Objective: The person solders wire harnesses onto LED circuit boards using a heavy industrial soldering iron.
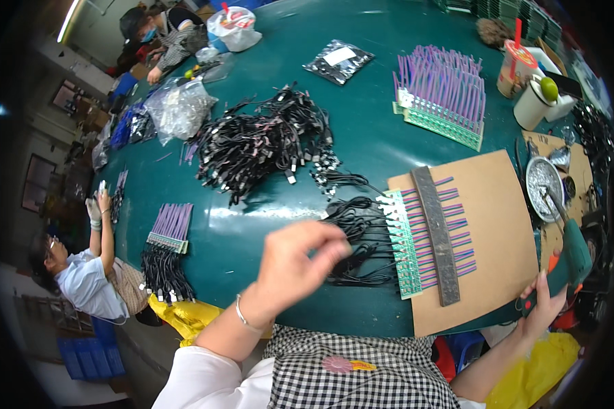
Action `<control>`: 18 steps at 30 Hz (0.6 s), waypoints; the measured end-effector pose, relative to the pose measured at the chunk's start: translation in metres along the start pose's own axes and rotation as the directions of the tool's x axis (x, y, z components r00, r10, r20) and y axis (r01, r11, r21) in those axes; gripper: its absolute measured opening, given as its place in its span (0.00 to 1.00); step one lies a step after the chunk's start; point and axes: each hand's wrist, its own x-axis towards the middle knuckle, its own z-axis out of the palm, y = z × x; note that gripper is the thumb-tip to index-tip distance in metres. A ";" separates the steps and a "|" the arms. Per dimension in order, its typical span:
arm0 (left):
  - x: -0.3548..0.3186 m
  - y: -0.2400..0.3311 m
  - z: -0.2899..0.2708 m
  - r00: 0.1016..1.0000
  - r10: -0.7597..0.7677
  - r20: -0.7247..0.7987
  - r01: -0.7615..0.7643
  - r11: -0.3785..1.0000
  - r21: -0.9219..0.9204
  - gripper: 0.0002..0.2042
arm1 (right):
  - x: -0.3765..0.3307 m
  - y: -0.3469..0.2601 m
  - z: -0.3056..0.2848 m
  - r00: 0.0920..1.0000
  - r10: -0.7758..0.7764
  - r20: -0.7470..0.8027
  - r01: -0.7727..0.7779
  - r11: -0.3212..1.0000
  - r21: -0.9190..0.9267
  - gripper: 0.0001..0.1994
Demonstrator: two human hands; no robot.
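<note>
My left hand [299, 255] is curled, thumb and fingers drawn together above the black cables [361, 228]; whether a cable end is in the pinch does not show. In my right hand [544, 307] is a green soldering gun [574, 255], its tip reaching into a round metal bowl [544, 184]. Beside my left hand, a strip of green circuit boards [404, 252] lies on a brown board [494, 252]. Black cables run from its left side, purple and blue wires [462, 235] from its right. Across these wires rests a dark flat bar [435, 232].
A tangled pile of black cables [266, 140] lies mid-table. Other wired board strips sit far right [450, 119] and left [167, 238]. A drink cup [515, 71] and a white container [533, 105] stand at the right. Two people [92, 273] work along the table's left side.
</note>
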 end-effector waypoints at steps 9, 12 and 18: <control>0.049 -0.104 -0.068 0.870 0.126 -0.476 0.166 0.835 0.525 0.07 | -0.032 -0.022 0.027 0.996 -0.054 0.065 0.054 0.999 0.001 0.28; 0.043 -0.094 -0.066 0.836 0.307 -0.454 0.004 0.825 0.566 0.05 | -0.039 -0.026 0.029 0.990 -0.059 0.130 0.058 0.998 0.017 0.29; 0.022 -0.035 -0.045 0.940 -0.052 -0.338 0.104 0.985 0.138 0.04 | -0.055 -0.038 0.045 0.978 -0.005 0.207 -0.019 0.993 0.112 0.31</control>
